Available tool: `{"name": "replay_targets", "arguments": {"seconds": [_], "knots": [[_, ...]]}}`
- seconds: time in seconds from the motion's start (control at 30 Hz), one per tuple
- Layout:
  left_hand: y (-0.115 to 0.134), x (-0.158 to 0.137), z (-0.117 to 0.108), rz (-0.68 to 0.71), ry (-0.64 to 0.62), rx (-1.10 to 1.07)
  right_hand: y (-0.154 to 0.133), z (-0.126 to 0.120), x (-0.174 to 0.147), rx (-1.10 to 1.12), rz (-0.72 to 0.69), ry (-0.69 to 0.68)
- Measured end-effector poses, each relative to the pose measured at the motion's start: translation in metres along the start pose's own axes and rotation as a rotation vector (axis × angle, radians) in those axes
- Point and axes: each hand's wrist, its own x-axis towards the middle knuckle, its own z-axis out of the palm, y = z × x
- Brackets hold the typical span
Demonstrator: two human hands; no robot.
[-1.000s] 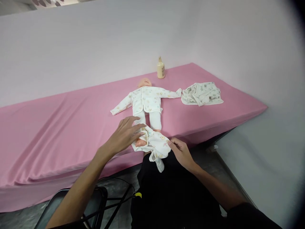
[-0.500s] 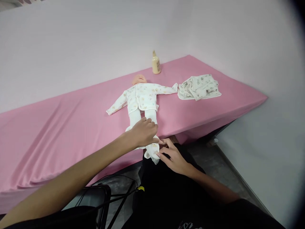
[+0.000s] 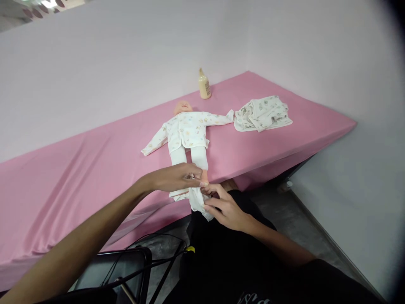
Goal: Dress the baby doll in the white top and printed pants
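Observation:
A baby doll point(image 3: 190, 128) lies face up on the pink-covered table, in a white printed jacket. White cloth covers its upper legs, and a skin-coloured part of one lower leg point(image 3: 204, 175) shows below. Bunched white baby pants point(image 3: 198, 200) hang around the lower legs at the table's front edge. My left hand point(image 3: 177, 176) reaches across the doll's legs, its fingers closed on the pants near that bare leg. From the right, my right hand point(image 3: 228, 209) pinches the same cloth between thumb and fingers. The doll's feet are hidden by cloth and hands.
A pump bottle point(image 3: 204, 85) stands behind the doll near the wall. Folded printed baby clothing point(image 3: 264, 114) lies to the right on the pink sheet point(image 3: 126, 143). Below the front edge are a black-framed chair point(image 3: 120, 266) and dark cables. A wall closes off the right.
My left hand has turned and flattened from a raised fist. A bare part of the doll's lower leg now shows, and the pants there are more bunched. The view has shifted slightly.

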Motion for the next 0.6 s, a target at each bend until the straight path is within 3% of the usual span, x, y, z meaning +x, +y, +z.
{"name": "replay_targets", "arguments": {"seconds": [0.13,0.3,0.37,0.6], "knots": [[-0.003,-0.006,-0.009,-0.096,-0.055,-0.163,-0.005,-0.012,0.02,0.156,0.162,0.074],[-0.013,-0.01,-0.018,-0.096,-0.069,-0.296,-0.008,-0.028,0.059,0.363,0.274,-0.283],[-0.017,-0.01,-0.02,-0.098,-0.063,-0.339,-0.007,-0.034,0.075,0.373,0.278,-0.347],[-0.03,-0.005,-0.019,-0.234,0.055,-0.564,0.0,-0.046,0.105,0.428,0.275,-0.223]]}}
